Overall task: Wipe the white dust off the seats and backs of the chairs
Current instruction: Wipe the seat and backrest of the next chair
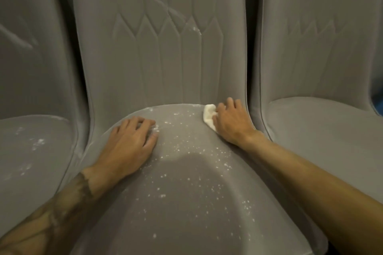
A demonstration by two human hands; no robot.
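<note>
Three grey upholstered chairs stand side by side. The middle chair's seat (186, 203) is speckled with white dust (186, 145), and faint white streaks mark its back (161, 51). My right hand (230, 124) holds a small white cloth (209, 116) against the seat at its rear right corner, fingers curled over the cloth. My left hand (128, 147) rests on the left part of the seat, fingers bent down onto the fabric and holding nothing. The left chair's seat (35, 161) carries dust patches too.
The right chair (323, 130) looks almost free of dust on its seat and back. The left chair's back (24, 33) shows pale streaks. Narrow dark gaps separate the chairs. A blue object (378, 97) peeks out at the far right edge.
</note>
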